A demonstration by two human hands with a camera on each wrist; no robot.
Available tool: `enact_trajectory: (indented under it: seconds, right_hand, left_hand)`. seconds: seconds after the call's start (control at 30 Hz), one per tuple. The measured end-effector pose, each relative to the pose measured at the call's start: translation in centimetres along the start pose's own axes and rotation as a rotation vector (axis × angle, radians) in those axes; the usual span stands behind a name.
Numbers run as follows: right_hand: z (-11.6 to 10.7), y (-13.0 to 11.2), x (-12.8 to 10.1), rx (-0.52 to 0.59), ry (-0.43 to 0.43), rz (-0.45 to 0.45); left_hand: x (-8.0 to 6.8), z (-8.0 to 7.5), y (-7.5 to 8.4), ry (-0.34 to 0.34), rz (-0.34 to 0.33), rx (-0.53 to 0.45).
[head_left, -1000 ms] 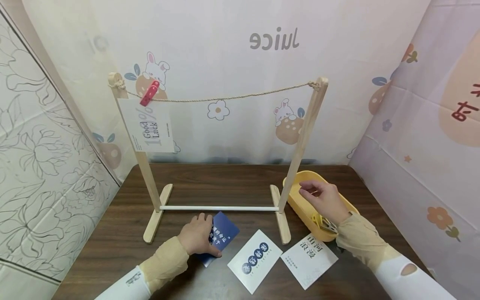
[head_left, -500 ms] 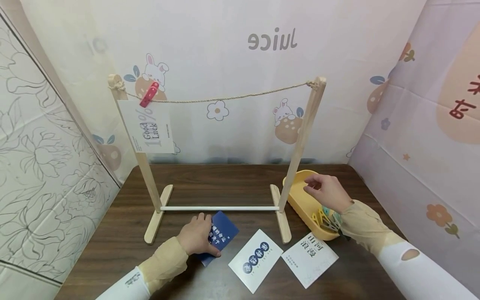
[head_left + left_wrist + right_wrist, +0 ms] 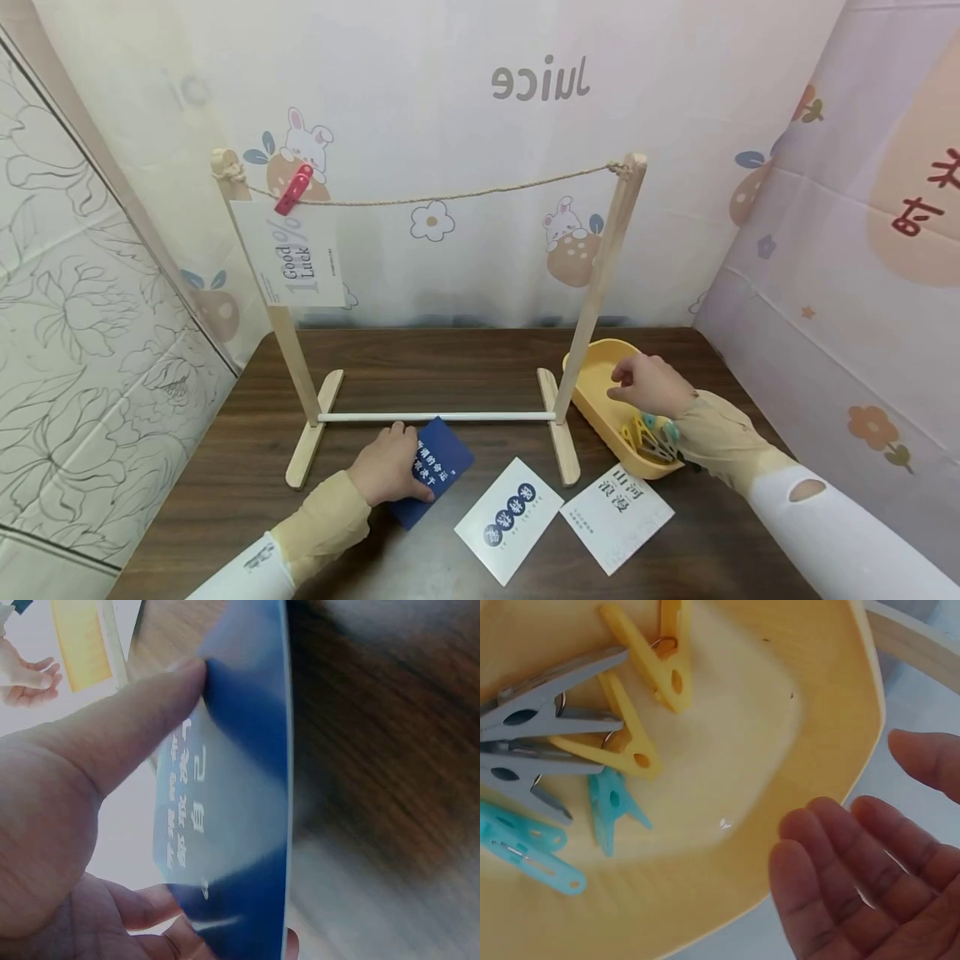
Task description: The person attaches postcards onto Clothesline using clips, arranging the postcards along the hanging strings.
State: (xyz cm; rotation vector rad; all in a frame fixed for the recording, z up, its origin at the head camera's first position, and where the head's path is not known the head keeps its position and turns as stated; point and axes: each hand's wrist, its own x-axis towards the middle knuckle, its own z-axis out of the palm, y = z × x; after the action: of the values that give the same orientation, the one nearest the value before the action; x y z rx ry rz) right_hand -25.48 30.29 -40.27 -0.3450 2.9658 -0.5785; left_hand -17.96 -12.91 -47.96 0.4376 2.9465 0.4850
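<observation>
Under left hand [image 3: 387,472]: pinched dark-blue card [image 3: 437,467], white lettering; right hand [image 3: 649,385] relaxed.

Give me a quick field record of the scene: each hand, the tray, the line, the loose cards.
left hand: grips the blue card lying on the table
right hand: open above the yellow tray, holding nothing
tray contents: clothespins in yellow, grey and teal
string line: one white card hung by a red clip
loose cards: two white cards on the table
</observation>
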Motion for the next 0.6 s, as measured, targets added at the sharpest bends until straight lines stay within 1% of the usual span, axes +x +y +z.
enact_trajectory:
  seconds: [0.27,0.43,0.6]
  right_hand:
    - [-0.1,0.9,0.5,-0.080,-0.084,0.070]
    - [0.4,2.1,1.2,-0.119,-0.124,0.117]
    - [0.8,2.7,1.7,-0.112,-0.177,0.156]
  left_hand:
    - [0.2,-1.0,0.3,-0.010,-0.042,-0.040]
    - [0.3,-1.0,0.2,-0.009,-0.048,-0.097]
    - [0.4,-1.2,0.1,0.013,-0.040,-0.156]
